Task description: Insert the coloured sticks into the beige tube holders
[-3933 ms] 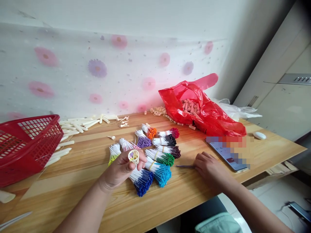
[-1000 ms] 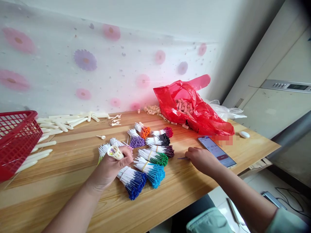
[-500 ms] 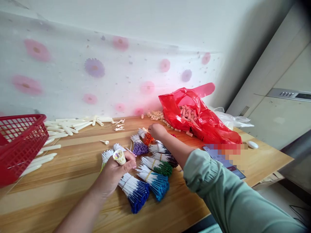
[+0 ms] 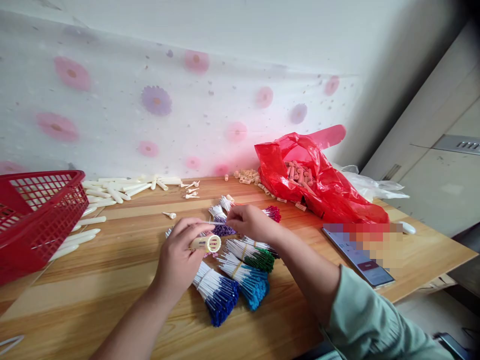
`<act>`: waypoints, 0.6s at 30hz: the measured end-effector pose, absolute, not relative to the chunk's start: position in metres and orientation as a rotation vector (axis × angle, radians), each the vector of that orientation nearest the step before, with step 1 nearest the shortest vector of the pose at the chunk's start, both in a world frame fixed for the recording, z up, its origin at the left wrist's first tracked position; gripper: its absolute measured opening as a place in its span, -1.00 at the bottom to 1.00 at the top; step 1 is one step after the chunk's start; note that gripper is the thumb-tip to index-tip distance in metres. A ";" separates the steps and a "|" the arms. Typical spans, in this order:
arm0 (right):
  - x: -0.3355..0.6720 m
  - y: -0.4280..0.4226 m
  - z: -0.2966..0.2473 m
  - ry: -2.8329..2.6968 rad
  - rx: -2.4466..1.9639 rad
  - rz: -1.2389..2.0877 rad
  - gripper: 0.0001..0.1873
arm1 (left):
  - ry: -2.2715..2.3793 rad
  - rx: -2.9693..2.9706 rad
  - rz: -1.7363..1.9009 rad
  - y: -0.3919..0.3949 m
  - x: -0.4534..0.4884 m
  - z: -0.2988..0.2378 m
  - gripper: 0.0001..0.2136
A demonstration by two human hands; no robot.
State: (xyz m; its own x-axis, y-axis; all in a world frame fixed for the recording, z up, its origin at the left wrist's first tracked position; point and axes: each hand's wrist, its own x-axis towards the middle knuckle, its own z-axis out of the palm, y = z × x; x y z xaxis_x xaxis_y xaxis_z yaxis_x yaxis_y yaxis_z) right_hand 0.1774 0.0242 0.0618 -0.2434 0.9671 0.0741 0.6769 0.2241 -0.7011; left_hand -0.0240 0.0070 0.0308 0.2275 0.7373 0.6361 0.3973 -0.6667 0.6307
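Observation:
My left hand [image 4: 176, 262] is closed around a cream slotted plastic tube [image 4: 202, 243], its round open end facing right. A thin white stick [image 4: 214, 223] spans the gap between my hands, just above the tube. Its right end is pinched in my right hand [image 4: 249, 221], and its left end meets the fingertips of my left. Beneath them lie bundles of white-stemmed sticks with coloured ends: a dark blue bundle [image 4: 217, 295], a light blue bundle [image 4: 249, 280], a green bundle [image 4: 258, 257] and a purple bundle [image 4: 224, 230]. Others are partly hidden by my hands.
A red plastic basket [image 4: 77, 200] stands at the left beside several long cream tubes [image 4: 116, 190]. Small cream pegs [image 4: 170, 215] lie farther back. A red plastic bag [image 4: 337, 197] holds slotted pieces, with more spilled around it. A phone [image 4: 356, 255] lies at the right.
My right hand has come back toward me from the orange bundle and now meets my left with a thin white stick. The tube has turned from upright to lying sideways.

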 end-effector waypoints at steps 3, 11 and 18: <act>0.172 -0.002 0.054 -1.888 -1.313 1.003 -0.93 | 1.078 2.269 1.259 0.004 -0.024 0.032 -0.78; 0.174 -0.008 0.038 -1.290 -0.837 1.482 -0.70 | 1.025 1.833 0.958 0.004 -0.018 0.032 -0.91; 0.175 -0.017 0.042 -1.169 -0.622 1.472 -0.75 | 0.904 1.490 1.008 0.001 -0.019 0.025 -0.85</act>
State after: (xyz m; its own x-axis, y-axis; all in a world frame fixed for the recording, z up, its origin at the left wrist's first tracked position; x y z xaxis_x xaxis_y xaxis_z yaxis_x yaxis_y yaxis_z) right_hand 0.1746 -0.0168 0.0423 -0.2597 0.9414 0.2154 -0.4229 0.0897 -0.9017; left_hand -0.0192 0.0006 0.0253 0.3541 0.9270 0.1238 0.0221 -0.1406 0.9898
